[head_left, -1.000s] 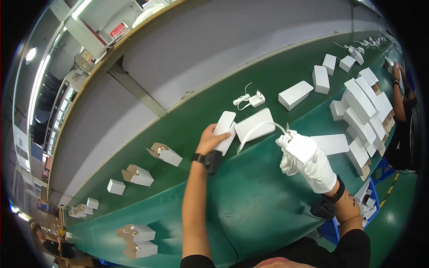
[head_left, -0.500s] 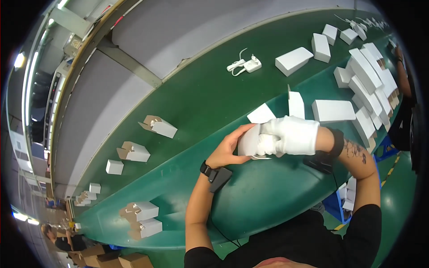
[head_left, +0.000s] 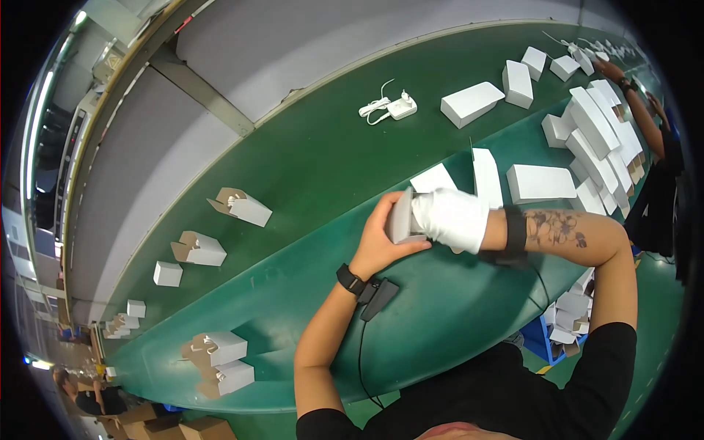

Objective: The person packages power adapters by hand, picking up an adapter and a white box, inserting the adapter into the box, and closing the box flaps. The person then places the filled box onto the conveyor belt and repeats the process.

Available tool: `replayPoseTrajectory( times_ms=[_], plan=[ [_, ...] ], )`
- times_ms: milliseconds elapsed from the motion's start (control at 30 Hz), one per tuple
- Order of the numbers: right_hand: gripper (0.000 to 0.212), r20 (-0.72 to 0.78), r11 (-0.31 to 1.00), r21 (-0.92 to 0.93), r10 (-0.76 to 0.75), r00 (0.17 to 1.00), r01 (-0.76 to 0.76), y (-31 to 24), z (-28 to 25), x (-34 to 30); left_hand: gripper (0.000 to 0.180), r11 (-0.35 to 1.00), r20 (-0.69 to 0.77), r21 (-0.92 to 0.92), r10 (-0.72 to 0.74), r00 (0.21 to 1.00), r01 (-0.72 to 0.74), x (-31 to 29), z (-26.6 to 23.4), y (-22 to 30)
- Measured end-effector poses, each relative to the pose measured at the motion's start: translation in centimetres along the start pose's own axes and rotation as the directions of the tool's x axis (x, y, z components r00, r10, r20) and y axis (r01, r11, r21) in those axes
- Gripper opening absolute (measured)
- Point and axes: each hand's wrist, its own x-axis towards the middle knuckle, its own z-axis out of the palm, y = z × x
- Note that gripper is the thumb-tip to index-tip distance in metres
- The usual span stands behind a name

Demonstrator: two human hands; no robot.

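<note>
My left hand [head_left: 375, 246] grips a small white cardboard box [head_left: 400, 218] over the green work surface, thumb along its lower edge and fingers around its far side. The box's open end faces right. At that opening is my right hand [head_left: 451, 218], in a white glove; its fingertips are hidden in or behind the box, so whether they hold anything does not show. Just beyond the hands are a white box with a raised flap [head_left: 487, 177] and another white box [head_left: 434, 180], partly hidden. To their right lies a larger white box [head_left: 543, 183].
A white power adapter [head_left: 402, 108] with its cable lies on the far green belt [head_left: 315, 147], near a white box [head_left: 471, 104]. Open boxes [head_left: 199, 249] with contents stand at left. Stacked boxes [head_left: 594, 132] and another person's arm [head_left: 645, 121] are at right. A blue crate [head_left: 546, 337] sits below.
My gloved hand has moved left against the box opening, and its fingers have gone out of sight. My left hand has tipped the box slightly. Another person's arm has reached in at the far right.
</note>
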Motion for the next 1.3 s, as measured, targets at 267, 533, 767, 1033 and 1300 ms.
replayPoseTrajectory(
  times_ms=[267,533,767,1033,1300],
  plan=[
    [0.032,-0.438,0.896,-0.093,0.354,0.826,-0.434,9.0,-5.6,8.2,0.076,0.988,-0.413,-0.154,-0.086,0.907,0.023,2.6,-10.1,-1.0],
    [0.036,0.045,0.702,-0.420,0.650,0.759,-0.576,17.6,-2.3,12.7,0.065,0.940,-0.720,0.341,0.269,0.640,-0.011,2.4,-10.1,-0.4],
    [0.035,-0.337,0.939,0.049,0.335,0.880,-0.339,13.0,-6.9,10.0,0.042,0.984,-0.298,-0.165,0.017,0.955,-0.069,0.8,-4.1,5.0],
    [0.035,-0.590,0.995,0.095,0.021,0.807,0.044,3.0,-7.7,-1.9,0.060,0.045,0.217,-0.962,-0.465,0.858,0.268,7.1,5.5,4.8],
    [0.063,-0.275,0.014,0.943,0.597,0.754,0.333,-1.8,0.2,-10.4,0.047,-0.137,0.243,-0.938,0.395,0.886,0.318,8.4,7.0,-1.6]
  ],
)
